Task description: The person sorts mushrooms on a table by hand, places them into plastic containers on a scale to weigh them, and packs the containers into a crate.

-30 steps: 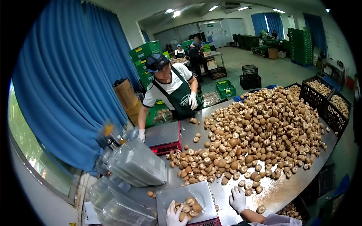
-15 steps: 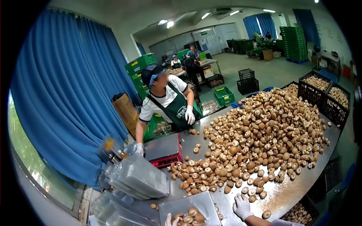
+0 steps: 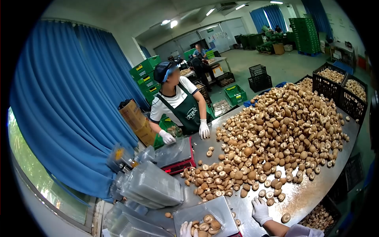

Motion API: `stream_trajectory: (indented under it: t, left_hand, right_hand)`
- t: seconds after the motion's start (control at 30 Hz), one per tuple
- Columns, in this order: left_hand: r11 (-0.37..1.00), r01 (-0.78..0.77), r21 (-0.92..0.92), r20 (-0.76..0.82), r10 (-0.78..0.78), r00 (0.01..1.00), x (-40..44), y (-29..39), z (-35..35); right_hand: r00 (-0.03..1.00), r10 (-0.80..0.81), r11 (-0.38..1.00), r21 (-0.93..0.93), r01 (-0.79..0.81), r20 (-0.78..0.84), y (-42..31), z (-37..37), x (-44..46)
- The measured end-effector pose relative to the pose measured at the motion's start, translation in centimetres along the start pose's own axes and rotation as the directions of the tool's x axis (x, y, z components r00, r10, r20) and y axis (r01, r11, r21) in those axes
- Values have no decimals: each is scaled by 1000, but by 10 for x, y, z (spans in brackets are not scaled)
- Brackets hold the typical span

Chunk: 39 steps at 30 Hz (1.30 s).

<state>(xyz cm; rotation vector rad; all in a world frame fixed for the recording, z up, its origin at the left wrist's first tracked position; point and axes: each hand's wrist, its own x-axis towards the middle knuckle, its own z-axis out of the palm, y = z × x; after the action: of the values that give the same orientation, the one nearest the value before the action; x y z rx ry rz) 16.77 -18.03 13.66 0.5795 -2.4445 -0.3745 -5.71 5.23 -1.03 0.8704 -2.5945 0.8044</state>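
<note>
My left hand (image 3: 186,229), in a white glove, is at the bottom edge beside several brown mushrooms (image 3: 208,225) in what looks like a clear plastic tray on a flat scale (image 3: 189,213). Its visible fingers are extended against the left side of the mushrooms; the rest is cut off by the frame. My right hand (image 3: 260,211), also gloved, is over the metal table (image 3: 241,208) with fingers spread. Its fingertips are close to a few loose mushrooms (image 3: 269,194) at the front of the large mushroom pile (image 3: 280,134). No mushroom shows in it.
Stacked clear plastic trays (image 3: 152,185) stand left of my scale. Behind them is a red-edged scale (image 3: 173,156), where a co-worker (image 3: 183,104) in a green apron stands. Black crates of mushrooms (image 3: 329,81) line the far right, and another crate (image 3: 318,219) sits below the table edge.
The view has shifted slightly. The co-worker's one hand moved from beside the clear trays to above the red-edged scale; the other lowered to the table edge. My right hand remains near the loose mushrooms.
</note>
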Motion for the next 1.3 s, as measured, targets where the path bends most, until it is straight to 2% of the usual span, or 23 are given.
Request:
stream_trajectory:
  t: [0.37, 0.47, 0.77, 0.87, 0.97, 1.03, 1.1, 1.23, 1.3]
  left_hand:
    - [995, 28, -99, 9, -27, 1000, -3, 0, -2]
    - [999, 2, -42, 79, 2, 997, -2, -2, -6]
    - [995, 68, -69, 97, -61, 993, 0, -4, -3]
    - [998, 32, -57, 142, -23, 990, -6, -32, 8]
    - [1000, 1, -4, 89, 0, 996, 2, -1, -5]
    - [1000, 18, -17, 77, -17, 997, 4, 6, -8]
    - [950, 211, -231, 88, -196, 977, 8, 15, -13]
    - [959, 177, -220, 44, -171, 984, 10, 4, -2]
    - [996, 63, -61, 97, -57, 994, 12, -6, 3]
  right_hand:
    - [1000, -10, 1000, 22, 9, 7, 0, -2, -2]
    - [1000, -7, 1000, 26, 7, 8, 1, -2, -2]
    - [1000, 8, 999, 42, -8, -12, 0, -4, -2]
    - [1000, 4, 999, 46, -4, -8, 1, -2, 0]
    - [1000, 5, 999, 36, -5, -8, 2, 1, -3]
    - [1000, 3, 998, 55, -3, -12, 2, 1, -4]
    - [1000, 3, 999, 40, -2, -18, 4, 5, -4]
    - [1000, 1, 1000, 28, 0, -26, 0, -2, -2]
    - [1000, -5, 999, 36, 6, -29, 0, -2, -1]
